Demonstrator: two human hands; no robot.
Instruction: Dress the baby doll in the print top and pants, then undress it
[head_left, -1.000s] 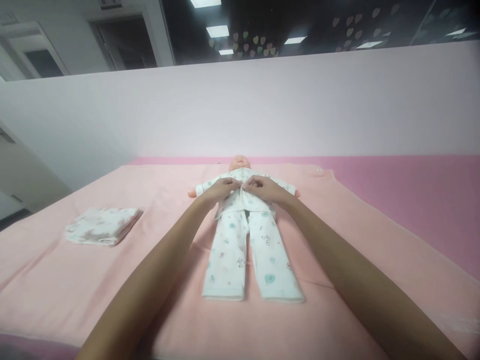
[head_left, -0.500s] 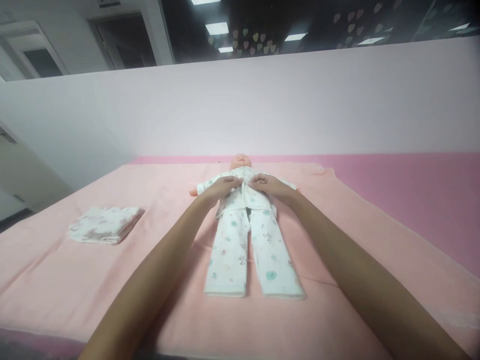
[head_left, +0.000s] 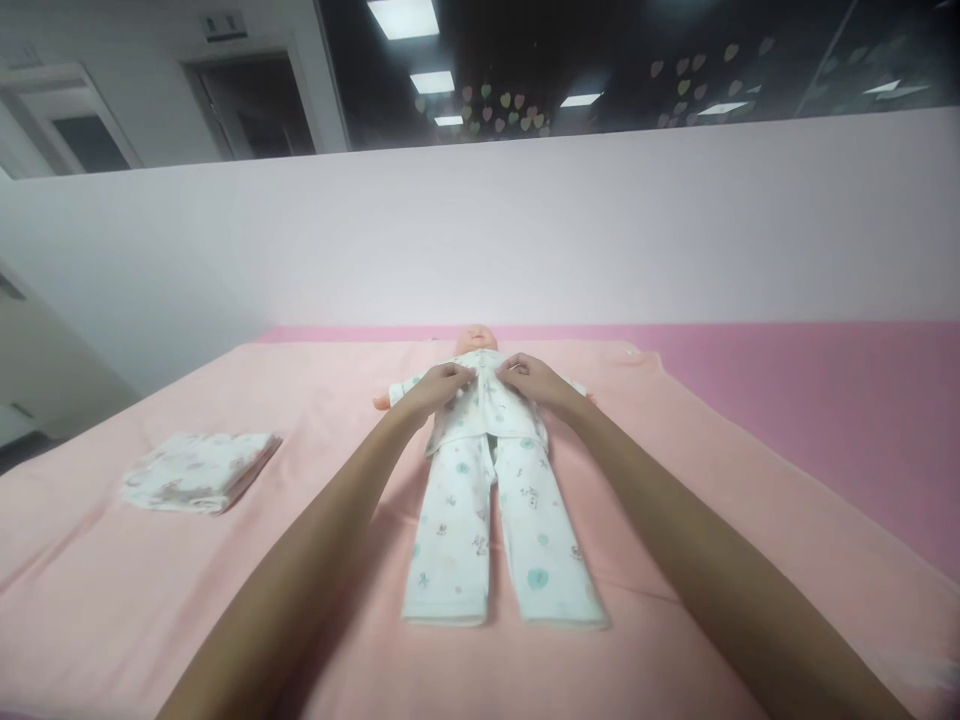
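A baby doll (head_left: 477, 338) lies on its back, dressed in a white printed top (head_left: 480, 415) and matching trousers (head_left: 454, 540), its legs toward me and arms spread. My left hand (head_left: 444, 385) is on the left side of the chest, fingers closed together at the fabric. On the right side of the chest, my right hand (head_left: 534, 378) has its fingertips drawn together at the cloth near the front opening. Whether either hand pinches the fabric is too small to tell.
A folded printed cloth (head_left: 199, 470) lies at the left on the pink blanket (head_left: 337, 420). Pink surface (head_left: 787, 390) shows at the right, and a white wall (head_left: 525, 230) stands behind the doll.
The view has tilted slightly upward, so the scene sits lower. My hands have moved a little up the chest toward the doll's head and slightly apart.
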